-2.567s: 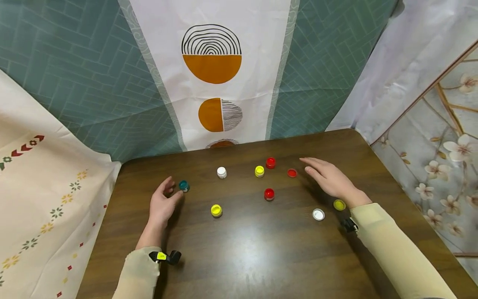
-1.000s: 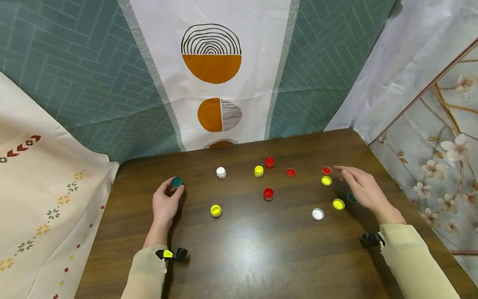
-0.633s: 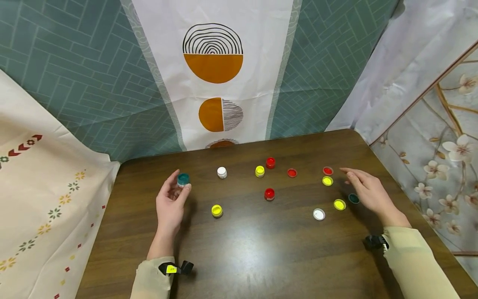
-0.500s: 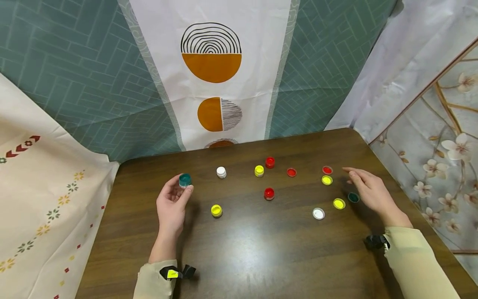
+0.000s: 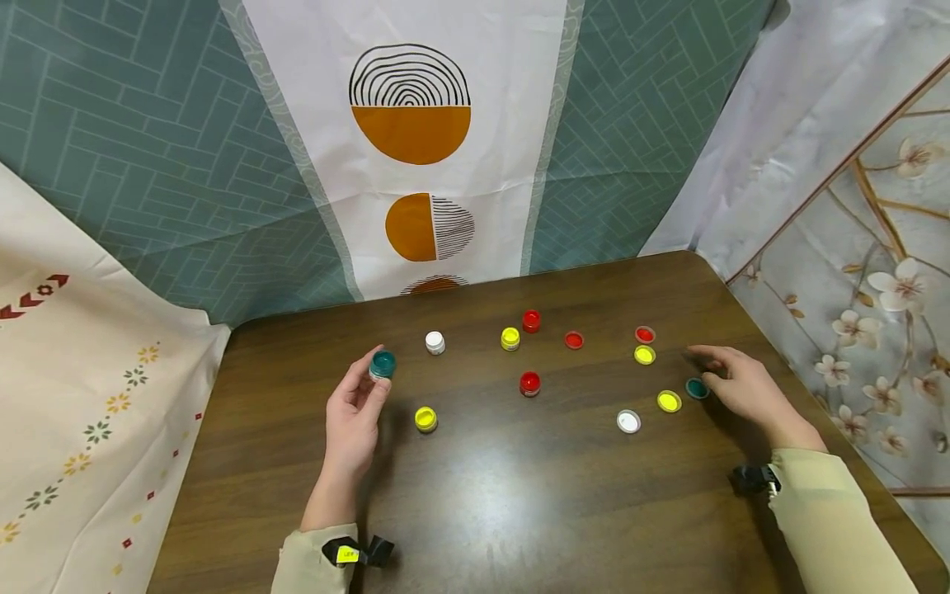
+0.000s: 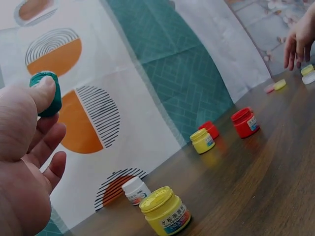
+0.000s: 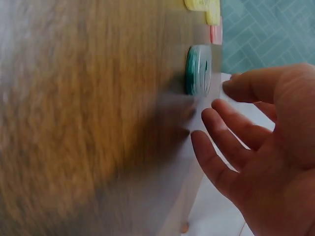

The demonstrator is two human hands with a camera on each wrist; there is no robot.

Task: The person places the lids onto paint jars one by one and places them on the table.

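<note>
In the head view my left hand [image 5: 350, 425] pinches a small teal-green paint jar [image 5: 382, 365] between thumb and fingers, held above the table. The left wrist view shows the thumb across the jar [image 6: 53, 105], hiding part of it. My right hand [image 5: 751, 398] hovers at the right with loosely bent fingers and holds nothing. A green jar lid [image 5: 697, 388] lies on the table close beside its thumb. From the right wrist, that lid [image 7: 199, 71] stands just ahead of the fingertips. Left of it lie a yellow lid [image 5: 669, 402] and a white lid [image 5: 628, 421].
On the brown table [image 5: 475, 495] stand a white jar [image 5: 435, 343], yellow jars [image 5: 426, 420] [image 5: 510, 339] and red jars [image 5: 530, 321] [image 5: 530, 384]. Red lids [image 5: 574, 340] [image 5: 645, 334] and another yellow lid [image 5: 644, 355] lie toward the back right. Patterned cloth [image 5: 631, 140] hangs behind.
My left hand has taken hold of the green jar, lifted it and carried it to the right. The right hand has moved rightward, uncovering several lids, and now hovers by the green lid.
</note>
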